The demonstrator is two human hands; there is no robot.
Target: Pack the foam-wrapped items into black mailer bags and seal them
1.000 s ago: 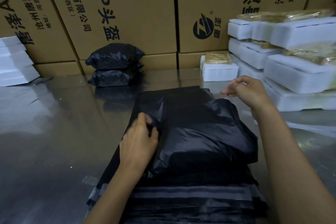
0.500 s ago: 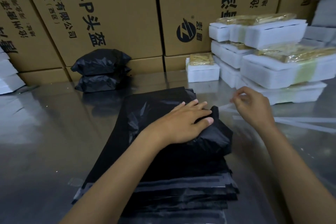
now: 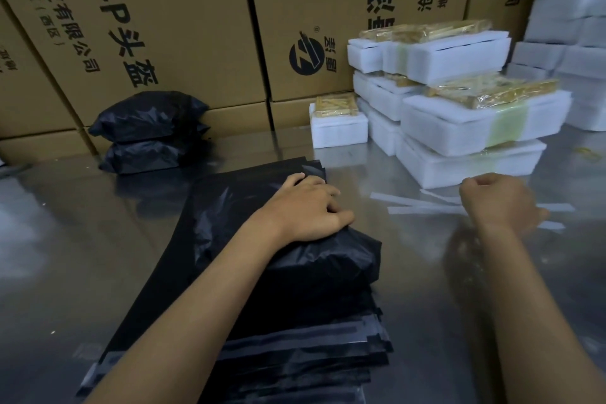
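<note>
A filled black mailer bag (image 3: 314,269) lies on a stack of flat black mailer bags (image 3: 295,357) in the middle of the metal table (image 3: 82,256). My left hand (image 3: 308,207) presses down on the filled bag's far end, fingers curled over its folded edge. My right hand (image 3: 495,203) hovers to the right, fingers closed and blurred, just above thin white release strips (image 3: 419,207) on the table. Whether it holds a strip is unclear. White foam-wrapped items (image 3: 459,128) topped with yellow packets are piled at the back right.
Two sealed black bags (image 3: 147,131) are stacked at the back left against large cardboard boxes (image 3: 164,26). A small foam block (image 3: 337,129) stands left of the foam pile. More white foam is stacked at the far right (image 3: 570,26).
My left hand went from pinching the bag's left side to pressing on its far end. My right hand moved right and down to the strips on the table.
</note>
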